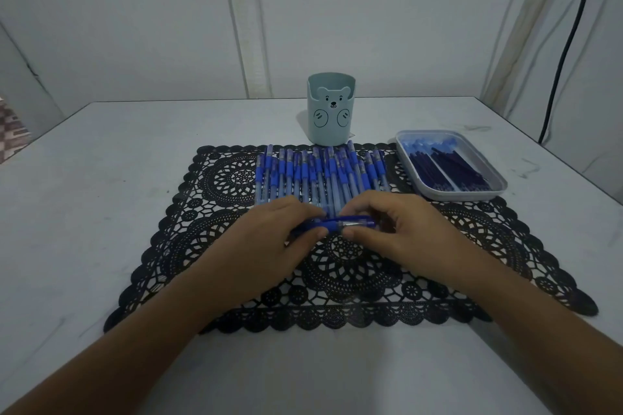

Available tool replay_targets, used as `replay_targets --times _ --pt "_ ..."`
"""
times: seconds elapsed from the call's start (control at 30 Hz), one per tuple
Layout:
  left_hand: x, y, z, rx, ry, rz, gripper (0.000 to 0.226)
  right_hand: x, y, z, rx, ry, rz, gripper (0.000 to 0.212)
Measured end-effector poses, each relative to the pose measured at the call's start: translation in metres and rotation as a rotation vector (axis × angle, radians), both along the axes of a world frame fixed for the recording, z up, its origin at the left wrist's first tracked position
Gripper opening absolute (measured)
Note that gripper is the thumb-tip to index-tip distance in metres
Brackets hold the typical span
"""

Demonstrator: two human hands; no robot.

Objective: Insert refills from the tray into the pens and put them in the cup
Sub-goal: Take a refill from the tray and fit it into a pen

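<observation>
White worktop against a plain pale wall, dim lighting, so details are a bit murky. The landmark is the pale blue cup with the bear face, standing upright near the back of the worktop. I can't see whether anything is in it.

Right in front of the cup there's a black lace mat, and a row of pens lies side by side on its far part, just in front of the cup. To the right of the cup and a little nearer the person sits a grey tray with dark blue refills lying in it, its left corner overlapping the mat's edge.

Further in front of the cup, past the pen row, both hands meet over the mat on one blue pen held sideways. The left hand has its grip closed on the pen's left part, thumb and fingers pinching it. The right hand pinches the clear right part the same way.

A black cable runs down the wall well right of the cup.
</observation>
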State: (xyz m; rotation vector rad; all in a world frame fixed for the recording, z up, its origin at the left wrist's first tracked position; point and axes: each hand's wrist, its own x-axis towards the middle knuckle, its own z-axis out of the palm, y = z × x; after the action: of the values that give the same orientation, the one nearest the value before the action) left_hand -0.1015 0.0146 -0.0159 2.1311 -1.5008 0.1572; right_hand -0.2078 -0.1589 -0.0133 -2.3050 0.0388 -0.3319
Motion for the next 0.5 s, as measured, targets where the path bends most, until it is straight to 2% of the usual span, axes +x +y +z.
replay_targets --times 0.1,0.27,0.43,0.5 --pt "-0.003 -0.002 0.002 0.035 0.087 0.017 0.024 0.0 0.001 -0.002 0.049 -0.013 0.011 0.012" --pt "-0.004 -0.001 0.01 0.1 0.385 0.037 0.011 -0.002 0.004 -0.001 0.062 -0.06 0.068 0.014" --pt "0.003 0.003 0.013 0.158 0.726 -0.064 0.015 -0.005 0.006 0.001 0.062 -0.071 0.148 0.013" --pt "0.006 0.004 0.01 0.181 0.914 -0.13 0.028 -0.006 0.008 0.003 0.046 -0.097 0.176 0.013"
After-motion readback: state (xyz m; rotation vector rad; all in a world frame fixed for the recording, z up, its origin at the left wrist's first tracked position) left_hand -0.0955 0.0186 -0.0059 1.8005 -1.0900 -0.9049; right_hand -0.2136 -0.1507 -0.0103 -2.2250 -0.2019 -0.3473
